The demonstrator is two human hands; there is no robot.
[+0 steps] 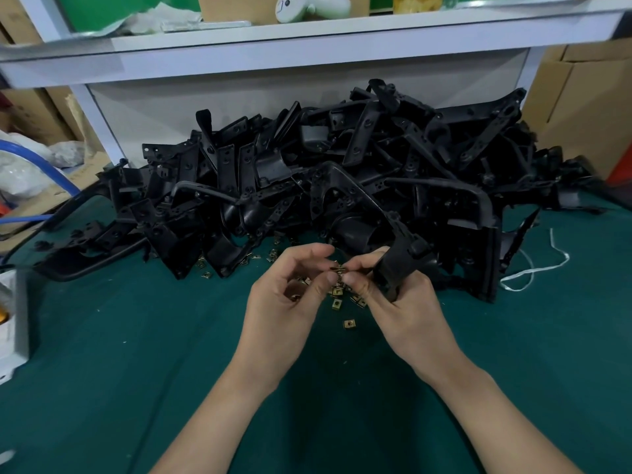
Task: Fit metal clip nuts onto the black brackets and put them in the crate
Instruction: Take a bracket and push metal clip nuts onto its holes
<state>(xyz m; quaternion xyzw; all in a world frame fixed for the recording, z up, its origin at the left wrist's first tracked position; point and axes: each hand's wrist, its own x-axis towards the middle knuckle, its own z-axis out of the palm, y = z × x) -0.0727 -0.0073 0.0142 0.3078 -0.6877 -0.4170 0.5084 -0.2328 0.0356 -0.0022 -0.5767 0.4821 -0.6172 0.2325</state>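
Soft, even indoor light from overhead; wide-angle bend toward the edges.
On my feed the white shelf edge [307,46] bows and smears along the top. The heap of black plastic brackets [342,165] loses detail in its dark gaps. The dark green felt tabletop [102,336] carries only faint shadows, and the brass-coloured metal clip nuts [349,323] give small glints. The centre is sharp.

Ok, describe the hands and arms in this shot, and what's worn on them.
The left hand and right hand are bare: no gloves, rings or tape show. The left forearm and right forearm are bare too, with no sleeve, watch or band down to the frame's lower edge.
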